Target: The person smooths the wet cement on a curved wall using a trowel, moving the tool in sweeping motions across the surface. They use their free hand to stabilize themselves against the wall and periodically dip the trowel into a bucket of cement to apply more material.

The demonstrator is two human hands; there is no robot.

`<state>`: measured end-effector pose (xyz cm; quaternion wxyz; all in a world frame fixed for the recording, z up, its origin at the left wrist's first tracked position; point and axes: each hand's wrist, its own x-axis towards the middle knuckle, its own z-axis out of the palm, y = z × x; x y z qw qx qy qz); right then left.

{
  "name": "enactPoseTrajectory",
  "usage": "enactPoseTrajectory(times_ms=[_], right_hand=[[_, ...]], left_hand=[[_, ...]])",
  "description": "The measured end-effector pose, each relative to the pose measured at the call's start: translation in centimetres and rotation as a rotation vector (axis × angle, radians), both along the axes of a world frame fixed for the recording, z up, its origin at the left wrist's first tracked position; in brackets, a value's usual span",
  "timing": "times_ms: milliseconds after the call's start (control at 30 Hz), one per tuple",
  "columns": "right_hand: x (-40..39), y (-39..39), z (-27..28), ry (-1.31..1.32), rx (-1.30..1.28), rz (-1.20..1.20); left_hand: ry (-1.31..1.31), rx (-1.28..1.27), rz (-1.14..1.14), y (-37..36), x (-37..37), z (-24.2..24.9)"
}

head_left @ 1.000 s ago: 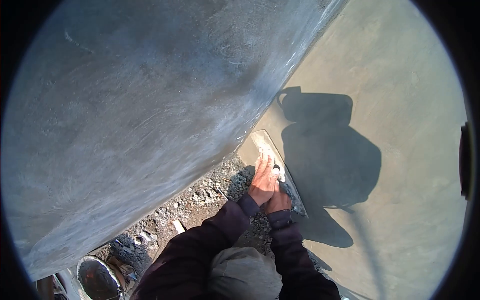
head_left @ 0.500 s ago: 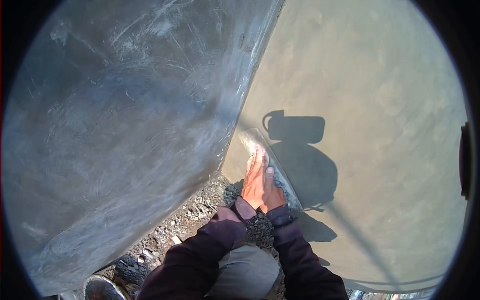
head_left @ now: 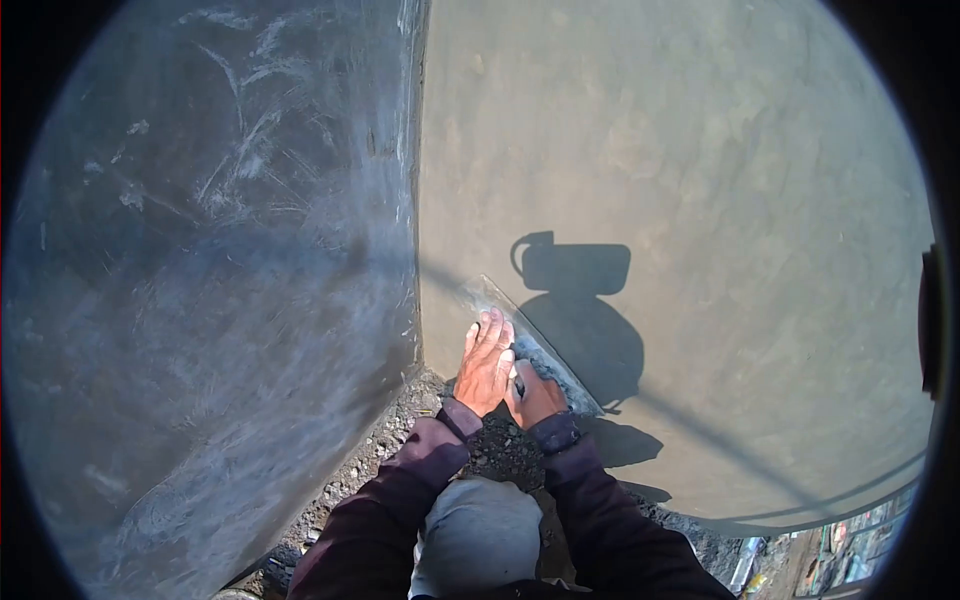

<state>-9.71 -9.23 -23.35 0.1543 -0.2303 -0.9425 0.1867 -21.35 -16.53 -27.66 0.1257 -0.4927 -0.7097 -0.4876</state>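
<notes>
A plastering trowel [head_left: 546,362] with a long flat blade lies against the light plastered wall [head_left: 720,200], slanting from upper left to lower right. Grey mortar smears the blade. My right hand [head_left: 537,394] is wrapped round its handle, which the fingers mostly hide. With fingers stretched out, my left hand [head_left: 484,366] rests flat on the blade's left part, close beside the right thumb. Both hands are low on the wall, just right of the inside corner.
A darker, streaked wall [head_left: 220,300] meets the light one at a corner on the left. Rubble and gravel [head_left: 505,450] cover the ground along the wall's foot. Shadows of a head and a boxy shape fall on the light wall. Litter [head_left: 835,550] lies at the lower right.
The view has turned, so the corner now stands more upright and farther left. My left hand has slid back along the blade, and a small gap shows between the hands. The right grip stays.
</notes>
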Motion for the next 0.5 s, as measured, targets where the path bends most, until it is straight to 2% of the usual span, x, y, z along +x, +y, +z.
enactPoseTrajectory(times_ms=[33, 67, 133, 233, 267, 333, 433, 500], right_hand=[[2.0, 0.8, -1.0, 0.009, 0.019, -0.040], [4.2, 2.2, -0.9, 0.159, -0.027, -0.017], [7.9, 4.1, 0.0, 0.447, -0.132, 0.032], [3.4, 2.2, 6.6, 0.378, -0.222, -0.028], [2.4, 1.7, 6.4, 0.375, -0.176, -0.022], [1.2, 1.3, 5.2, 0.365, -0.094, -0.024], [7.7, 3.5, 0.7, 0.457, -0.034, -0.022], [10.2, 5.6, 1.5, 0.590, 0.066, -0.009]], left_hand=[[0.015, -0.042, -0.045, 0.6, 1.4, -0.7], [0.173, -0.016, -0.173, 1.7, 2.8, 0.4], [0.252, -0.032, -0.345, 3.6, 4.6, 4.5], [0.279, 0.150, -0.185, 3.4, 2.0, 10.3], [0.293, 0.217, -0.157, 3.4, -0.2, 9.8], [0.303, 0.063, -0.120, 2.4, -0.5, 8.2], [0.413, 0.000, -0.199, 4.1, 3.9, 3.8], [0.479, -0.061, -0.398, 5.2, 7.2, 7.7]])
